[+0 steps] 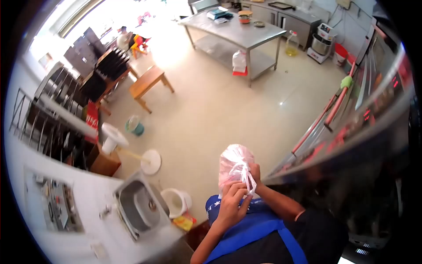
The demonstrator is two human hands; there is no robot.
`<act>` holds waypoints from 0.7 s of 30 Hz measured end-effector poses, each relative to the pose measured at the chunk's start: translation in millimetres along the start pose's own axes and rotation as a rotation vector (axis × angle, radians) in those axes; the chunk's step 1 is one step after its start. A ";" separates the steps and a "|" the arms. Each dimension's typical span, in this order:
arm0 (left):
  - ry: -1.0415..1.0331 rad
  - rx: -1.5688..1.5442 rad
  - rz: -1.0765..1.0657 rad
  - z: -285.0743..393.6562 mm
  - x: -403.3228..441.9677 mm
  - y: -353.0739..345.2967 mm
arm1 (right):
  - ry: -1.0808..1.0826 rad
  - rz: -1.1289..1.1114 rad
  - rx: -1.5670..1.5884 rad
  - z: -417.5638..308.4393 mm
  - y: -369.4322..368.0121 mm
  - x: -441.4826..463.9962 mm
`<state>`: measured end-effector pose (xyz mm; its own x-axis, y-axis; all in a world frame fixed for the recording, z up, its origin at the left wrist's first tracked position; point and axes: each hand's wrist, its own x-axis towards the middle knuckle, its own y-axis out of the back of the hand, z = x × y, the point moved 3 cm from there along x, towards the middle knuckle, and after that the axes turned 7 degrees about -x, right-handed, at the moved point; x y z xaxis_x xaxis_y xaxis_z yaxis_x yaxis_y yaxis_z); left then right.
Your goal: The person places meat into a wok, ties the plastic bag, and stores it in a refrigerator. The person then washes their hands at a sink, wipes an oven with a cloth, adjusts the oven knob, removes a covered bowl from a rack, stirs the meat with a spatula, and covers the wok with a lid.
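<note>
A thin, clear plastic bag with pinkish contents hangs in front of my blue apron. Its top is gathered into a twisted neck, with loose ends sticking out towards me. My left hand has its fingers closed on the gathered plastic from the near left side. On the other side, my right hand grips the neck of the same bag, its fingertips partly hidden behind the plastic. What exactly is inside the bag cannot be made out.
A steel sink is at my left, with a white bucket beside it. A pedestal fan stands beyond. Close on my right is a large metal oven-like appliance. Farther off are a wooden stool and a steel table. A person sits far left.
</note>
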<state>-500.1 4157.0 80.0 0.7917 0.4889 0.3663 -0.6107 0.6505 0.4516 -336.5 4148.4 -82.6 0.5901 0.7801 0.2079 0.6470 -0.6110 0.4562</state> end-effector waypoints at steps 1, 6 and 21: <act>-0.024 -0.016 -0.020 -17.8 32.3 5.7 | 0.026 0.078 0.004 1.0 6.2 32.2; -0.072 -0.223 -0.260 -145.5 175.0 13.0 | -0.137 0.457 0.173 36.0 28.6 146.7; 0.109 -0.485 -1.288 -288.2 565.9 -170.0 | -0.648 1.299 -0.296 179.6 188.7 372.8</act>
<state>56.8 4490.6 -24.0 0.7985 -0.5790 -0.1649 0.5964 0.7980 0.0860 92.2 4299.7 -74.4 0.8238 -0.5216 0.2221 -0.5629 -0.7063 0.4292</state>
